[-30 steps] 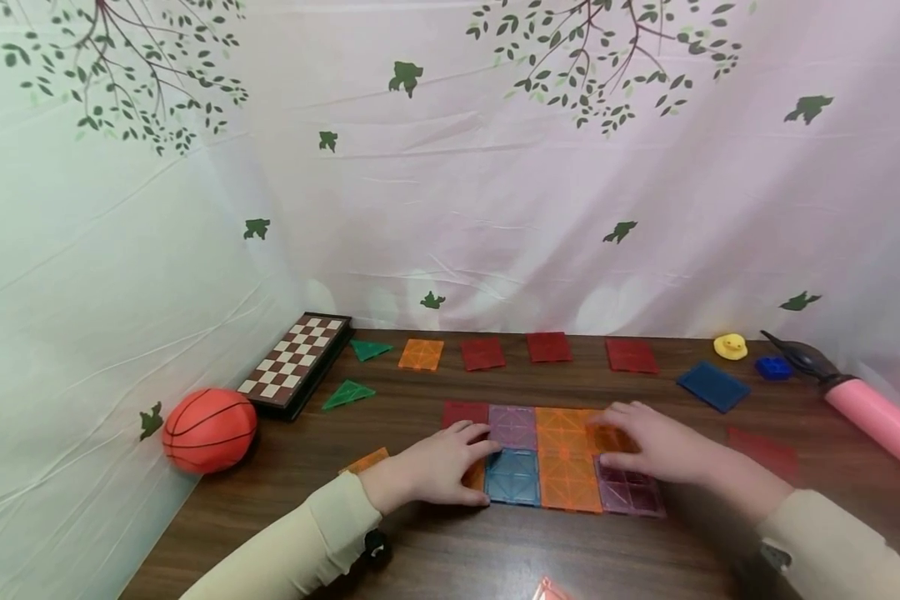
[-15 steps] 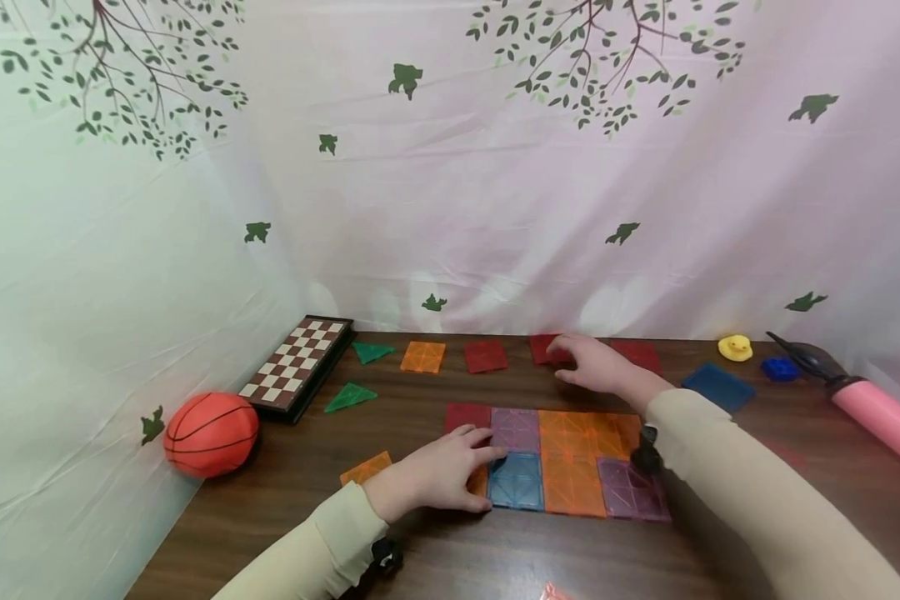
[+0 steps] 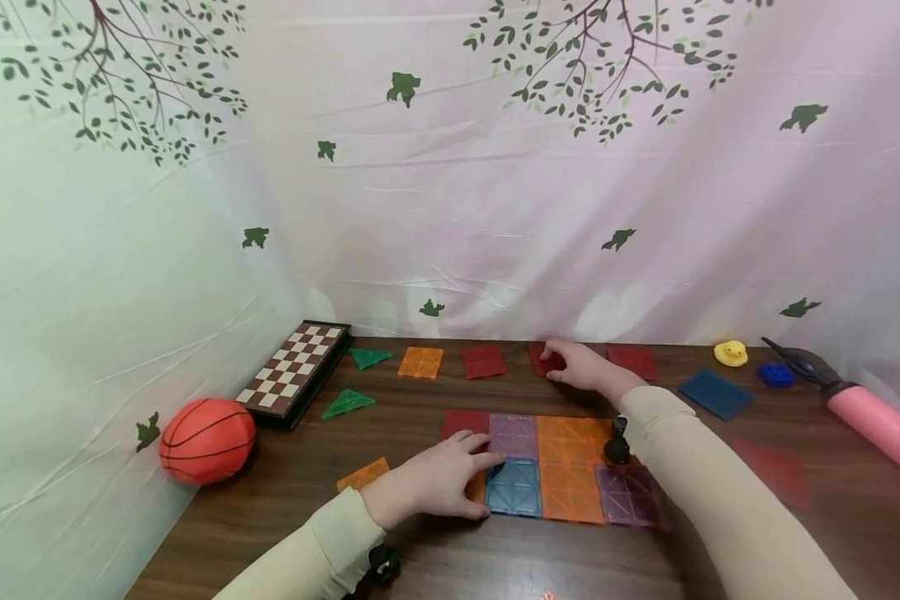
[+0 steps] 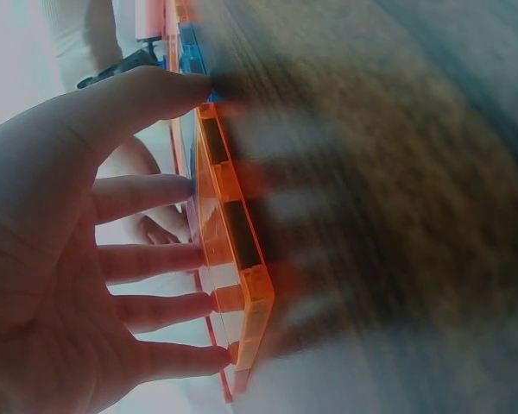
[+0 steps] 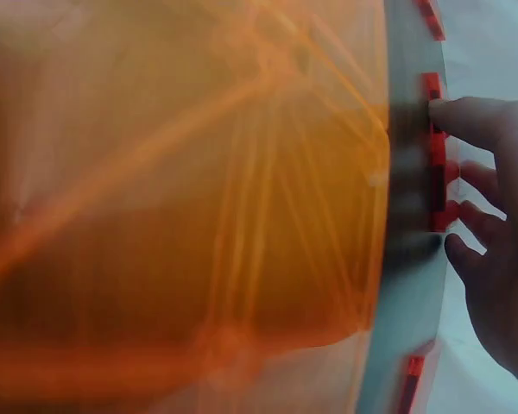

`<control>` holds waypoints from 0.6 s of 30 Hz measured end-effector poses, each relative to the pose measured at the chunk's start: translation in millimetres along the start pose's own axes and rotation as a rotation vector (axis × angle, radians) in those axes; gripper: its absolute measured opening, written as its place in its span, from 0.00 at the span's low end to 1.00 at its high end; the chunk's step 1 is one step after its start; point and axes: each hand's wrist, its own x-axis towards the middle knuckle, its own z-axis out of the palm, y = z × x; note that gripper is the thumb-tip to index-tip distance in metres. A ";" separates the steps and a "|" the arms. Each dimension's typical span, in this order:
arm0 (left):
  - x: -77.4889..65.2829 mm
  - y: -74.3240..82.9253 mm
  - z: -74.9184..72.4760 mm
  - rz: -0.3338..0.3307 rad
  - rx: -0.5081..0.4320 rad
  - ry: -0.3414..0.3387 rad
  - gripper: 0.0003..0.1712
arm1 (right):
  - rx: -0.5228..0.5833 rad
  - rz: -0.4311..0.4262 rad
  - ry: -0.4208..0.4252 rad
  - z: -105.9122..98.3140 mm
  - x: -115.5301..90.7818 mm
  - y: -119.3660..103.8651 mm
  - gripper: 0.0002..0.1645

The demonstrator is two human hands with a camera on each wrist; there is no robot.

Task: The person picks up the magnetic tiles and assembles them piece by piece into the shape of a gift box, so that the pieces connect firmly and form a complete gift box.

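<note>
Eight translucent square tiles (image 3: 551, 468) lay flat in two rows of four on the bench (image 3: 450, 558), their edges together. The left hand (image 3: 441, 477) rested at the left end of this block, its grip spread, fingertips touching the orange tile (image 3: 477, 489) there. Farther back, near the wall sheet (image 3: 495, 242), the right hand (image 3: 579, 365) reached a red tile (image 3: 536, 357) between two other red ones, thumb at its near edge and fingers curved over its top; I could not tell whether that grip was pinching firmly. The step in hand looked to be taking up this tile while steadying the block. The next move, I judged, called for a sure pinch and a clean lift, with the left hand's light touch leaving the rows aligned.
</note>
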 end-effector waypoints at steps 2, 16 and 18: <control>-0.1 -0.1 0.0 0.001 -0.004 -0.001 0.41 | 0.001 0.015 -0.022 -2.0 -3.8 -0.1 0.14; 0.2 -0.7 2.2 0.017 0.001 0.020 0.41 | 0.059 0.000 -0.116 -7.2 -43.5 -22.9 0.17; 0.7 -0.7 2.9 0.018 0.001 0.020 0.41 | 0.068 -0.013 -0.124 -7.4 -48.1 -24.3 0.17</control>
